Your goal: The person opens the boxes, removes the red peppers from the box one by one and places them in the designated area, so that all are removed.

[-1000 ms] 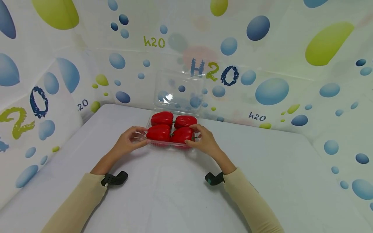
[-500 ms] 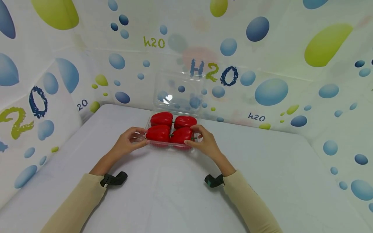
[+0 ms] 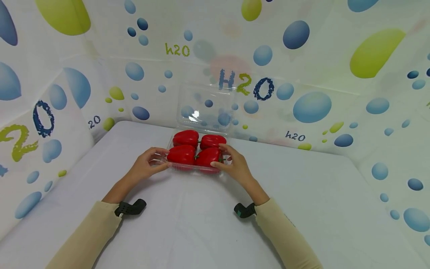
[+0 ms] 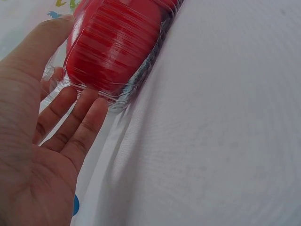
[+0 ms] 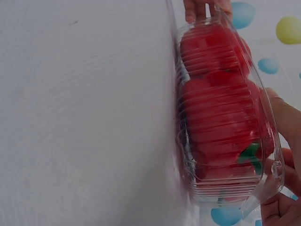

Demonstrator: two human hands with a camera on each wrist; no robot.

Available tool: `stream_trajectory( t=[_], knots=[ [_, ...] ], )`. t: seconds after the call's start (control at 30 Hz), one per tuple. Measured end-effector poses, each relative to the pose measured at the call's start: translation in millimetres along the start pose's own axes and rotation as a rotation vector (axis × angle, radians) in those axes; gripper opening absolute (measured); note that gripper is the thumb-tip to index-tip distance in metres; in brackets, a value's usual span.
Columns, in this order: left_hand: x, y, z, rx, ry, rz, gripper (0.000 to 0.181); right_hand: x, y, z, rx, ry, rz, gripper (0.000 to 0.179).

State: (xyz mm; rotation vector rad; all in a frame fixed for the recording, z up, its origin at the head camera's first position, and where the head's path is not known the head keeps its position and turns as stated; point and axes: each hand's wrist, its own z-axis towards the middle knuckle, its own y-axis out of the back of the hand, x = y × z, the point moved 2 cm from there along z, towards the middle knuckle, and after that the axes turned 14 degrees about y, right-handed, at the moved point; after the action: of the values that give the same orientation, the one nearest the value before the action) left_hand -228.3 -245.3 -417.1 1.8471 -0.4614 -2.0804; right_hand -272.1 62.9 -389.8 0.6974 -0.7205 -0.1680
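Observation:
A clear plastic clamshell box (image 3: 193, 167) stands on the table with its transparent lid (image 3: 218, 101) raised at the back. Several red bell peppers fill it in two rows, among them a front left pepper (image 3: 181, 154) and a back right pepper (image 3: 213, 141). My left hand (image 3: 146, 163) holds the box's left end, thumb at the front rim and fingertips against the ribbed wall (image 4: 110, 47). At the opposite end, my right hand (image 3: 236, 163) grips the corner near a green stem (image 5: 250, 155), its thumb along the front rim.
A white cloth covers the table (image 3: 201, 224). Behind it rises a white sheet (image 3: 215, 37) printed with blue and green drops and lettering, close to the lid. More of the same sheet hangs on both sides. A black wrist camera (image 3: 131, 207) sits on each sleeve cuff.

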Motion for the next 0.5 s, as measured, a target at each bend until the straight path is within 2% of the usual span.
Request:
stream_trajectory(
  t=[0.5],
  knots=[
    [1.8, 0.7, 1.2, 0.015, -0.014, -0.028, 0.046, 3.2, -0.5, -0.4, -0.015, 0.013, -0.024, 0.06]
  ],
)
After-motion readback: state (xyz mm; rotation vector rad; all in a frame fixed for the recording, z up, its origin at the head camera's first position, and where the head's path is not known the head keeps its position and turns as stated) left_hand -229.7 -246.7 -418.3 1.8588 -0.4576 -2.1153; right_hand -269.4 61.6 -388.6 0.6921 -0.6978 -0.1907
